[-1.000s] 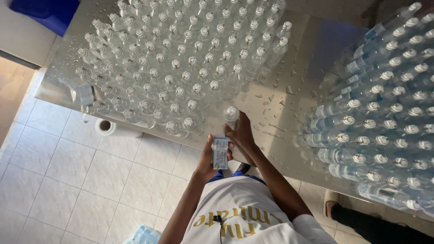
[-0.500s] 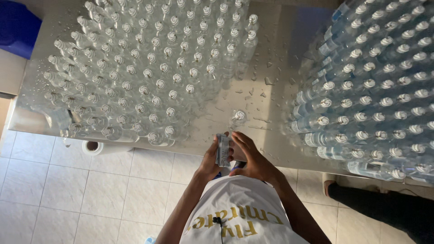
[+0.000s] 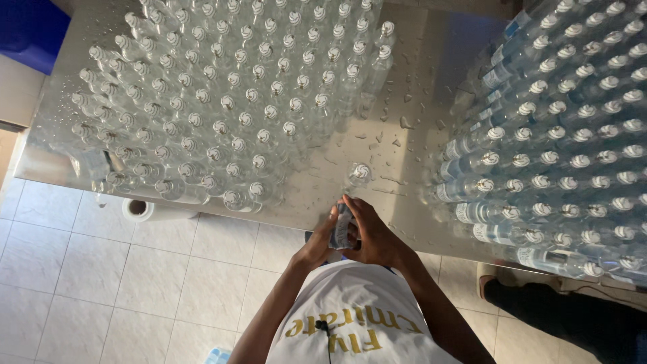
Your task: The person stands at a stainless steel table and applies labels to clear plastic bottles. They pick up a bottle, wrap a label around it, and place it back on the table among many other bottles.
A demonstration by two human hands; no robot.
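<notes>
Blue-and-white labels [image 3: 342, 229], a thin stack of them, sit pinched between the two hands at the near edge of the table. The left hand [image 3: 317, 244] grips the stack from the left, thumb up along its face, apparently so the top label stays squared and ready. The right hand [image 3: 373, 232] closes over the stack from the other side, fingers curled around its upper end; whether it is peeling one label loose or only steadying the stack cannot be told. Both hands are narrow and shut on the labels, held close to the body, just short of the wet steel table [image 3: 418, 81].

Just beyond the fingertips stands a lone bottle [image 3: 358, 174], apart from the rest and within easy reach, probably set out alone so it can be handled without knocking its neighbours. Further out to the left, bare bottles [image 3: 229, 101] stand in tight rows, caps up. To the right, labelled bottles [image 3: 559, 135] crowd together, their blue bands showing. Keeping the two groups well apart likely stops them mixing. Below the table's left edge a tape roll [image 3: 138, 209] lies on the tiled floor. Another person's dark trouser leg [image 3: 559, 313] shows at lower right.
</notes>
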